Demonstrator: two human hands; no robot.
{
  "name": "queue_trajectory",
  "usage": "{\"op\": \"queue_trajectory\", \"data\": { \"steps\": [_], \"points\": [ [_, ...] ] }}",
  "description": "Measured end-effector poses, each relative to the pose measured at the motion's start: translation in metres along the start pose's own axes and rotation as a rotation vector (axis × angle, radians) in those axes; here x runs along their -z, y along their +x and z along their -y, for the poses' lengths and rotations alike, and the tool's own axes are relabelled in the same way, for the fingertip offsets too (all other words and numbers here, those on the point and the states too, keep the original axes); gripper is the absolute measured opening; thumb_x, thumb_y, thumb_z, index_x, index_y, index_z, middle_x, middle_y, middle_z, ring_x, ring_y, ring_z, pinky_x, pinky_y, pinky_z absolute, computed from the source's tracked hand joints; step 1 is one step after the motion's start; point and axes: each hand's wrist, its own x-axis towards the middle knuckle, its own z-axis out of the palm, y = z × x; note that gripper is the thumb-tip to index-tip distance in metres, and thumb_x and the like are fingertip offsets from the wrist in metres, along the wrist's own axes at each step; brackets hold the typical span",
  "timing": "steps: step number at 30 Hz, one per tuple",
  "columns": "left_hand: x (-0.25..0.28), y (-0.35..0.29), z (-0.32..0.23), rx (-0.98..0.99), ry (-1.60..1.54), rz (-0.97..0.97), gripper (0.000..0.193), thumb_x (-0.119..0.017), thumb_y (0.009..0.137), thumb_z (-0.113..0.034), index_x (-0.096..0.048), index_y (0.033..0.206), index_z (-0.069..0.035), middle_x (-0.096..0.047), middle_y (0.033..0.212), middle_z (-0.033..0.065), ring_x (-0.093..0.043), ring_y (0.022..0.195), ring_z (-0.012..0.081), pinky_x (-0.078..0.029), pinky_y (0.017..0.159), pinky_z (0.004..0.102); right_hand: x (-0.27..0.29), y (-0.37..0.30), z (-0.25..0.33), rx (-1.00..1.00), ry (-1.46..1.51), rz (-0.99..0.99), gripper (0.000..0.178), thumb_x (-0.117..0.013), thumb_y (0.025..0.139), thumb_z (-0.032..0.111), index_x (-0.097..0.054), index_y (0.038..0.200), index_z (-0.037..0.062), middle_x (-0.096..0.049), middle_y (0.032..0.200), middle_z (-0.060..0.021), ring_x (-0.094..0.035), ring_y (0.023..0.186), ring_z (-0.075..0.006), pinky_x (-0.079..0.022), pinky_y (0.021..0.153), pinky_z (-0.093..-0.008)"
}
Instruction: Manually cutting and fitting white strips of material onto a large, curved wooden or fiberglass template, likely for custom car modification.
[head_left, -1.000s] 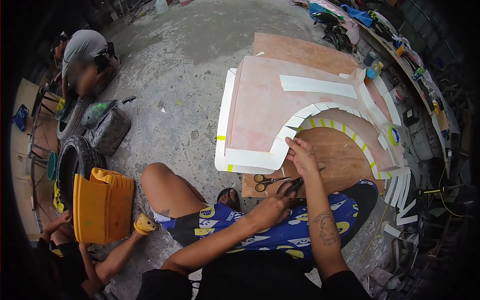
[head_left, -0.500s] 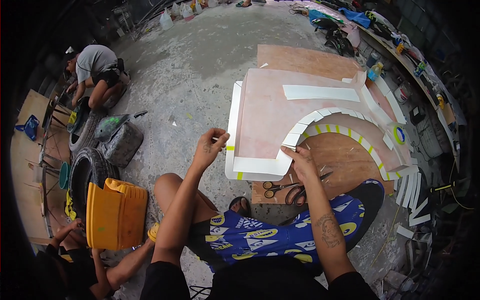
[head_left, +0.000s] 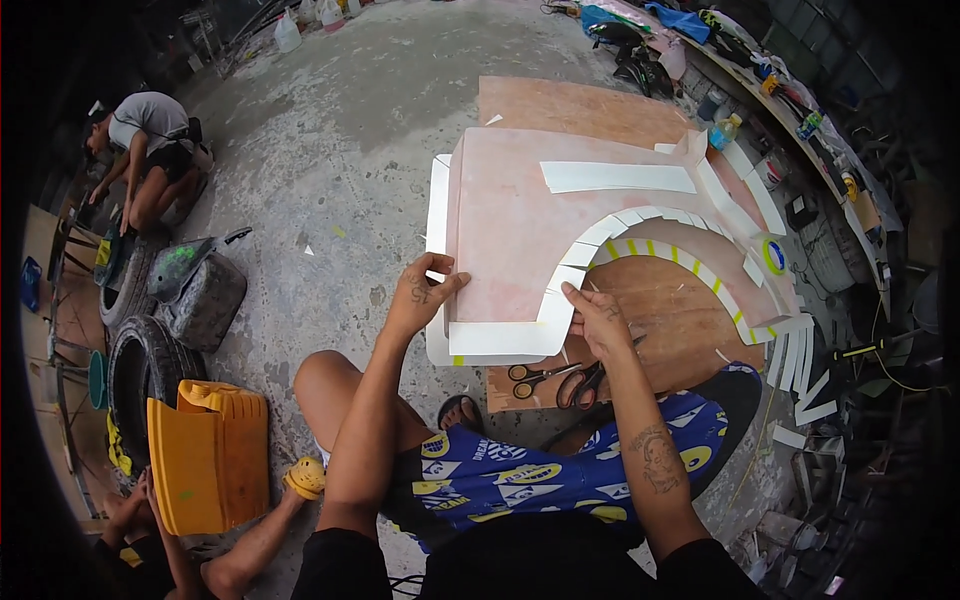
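In front of me lies a pinkish fender-shaped panel (head_left: 510,215) with a curved wheel-arch cutout. White paper strips (head_left: 500,338) border its left side, near edge and arch. My left hand (head_left: 425,292) is closed at the panel's left edge, its thumb and fingertips along the raised border. At the near corner of the arch my right hand (head_left: 600,318) pinches the paper-lined edge, thumb on top and the other fingers partly hidden beneath. One loose white strip (head_left: 615,178) rests on the panel's top. Two pairs of scissors (head_left: 528,380) lie near my right wrist.
Brown boards (head_left: 660,310) lie under the panel. A tape roll (head_left: 773,256) and cut white strips (head_left: 797,360) are at the right. An orange plastic piece (head_left: 207,455) and tires (head_left: 140,365) stand left. One person (head_left: 150,150) crouches far left; another's leg (head_left: 262,540) shows at lower left.
My left hand has moved from the outer paper border onto the panel's raised left edge. The right hand stays at the arch corner. The whole view has shifted slightly.
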Motion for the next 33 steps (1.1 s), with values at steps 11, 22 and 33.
{"op": "queue_trajectory", "data": {
  "steps": [11, 22, 33],
  "points": [
    [0.004, -0.003, 0.011, -0.026, -0.127, 0.009, 0.042, -0.075, 0.083, -0.03, -0.063, 0.106, 0.003, -0.065, 0.093, 0.0103, -0.061, 0.079, 0.0176, -0.05, 0.071, 0.0307, -0.006, -0.008, 0.007, -0.018, 0.073, -0.021, 0.04, -0.064, 0.092, 0.035, -0.065, 0.106, -0.0021, -0.068, 0.094, -0.0088, -0.067, 0.082, -0.0157, -0.056, 0.071, -0.0284],
    [0.039, -0.015, 0.05, 0.022, -0.12, 0.231, 0.021, -0.07, 0.084, -0.008, -0.066, 0.104, -0.001, -0.068, 0.088, 0.0043, -0.065, 0.074, 0.0116, -0.055, 0.064, 0.0266, -0.015, -0.036, -0.015, 0.025, 0.198, 0.096, 0.053, -0.06, 0.094, 0.04, -0.055, 0.12, -0.0049, -0.063, 0.111, -0.0146, -0.063, 0.102, -0.0231, -0.053, 0.087, -0.038],
    [-0.002, -0.032, 0.051, -0.004, 0.027, 0.273, 0.066, -0.083, 0.064, -0.014, -0.057, 0.123, -0.005, -0.063, 0.112, 0.0111, -0.063, 0.092, 0.0232, -0.053, 0.079, 0.0349, 0.053, -0.068, -0.053, -0.062, 0.017, -0.042, 0.065, -0.051, 0.091, 0.059, -0.058, 0.113, -0.002, -0.063, 0.094, -0.0097, -0.06, 0.075, -0.0143, -0.053, 0.062, -0.0265]
  ]
}}
